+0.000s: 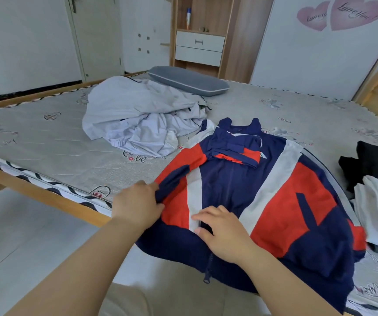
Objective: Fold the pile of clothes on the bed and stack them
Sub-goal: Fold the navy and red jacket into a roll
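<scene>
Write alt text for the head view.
A navy, red and white jacket lies spread on a bed; the left hand pinches its sleeve, the right hand presses its front. A pale crumpled garment lies behind.

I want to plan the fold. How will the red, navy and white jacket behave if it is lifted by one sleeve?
The jacket would likely hang limp: its hem droops over the bed edge and the sleeve bunches where the left hand grips it. It looks thin, so probably light. The right hand presses it flat, so it may slide.

Home bedroom: bed (46,137); pillow (188,80); wardrobe drawers (199,47)
</scene>
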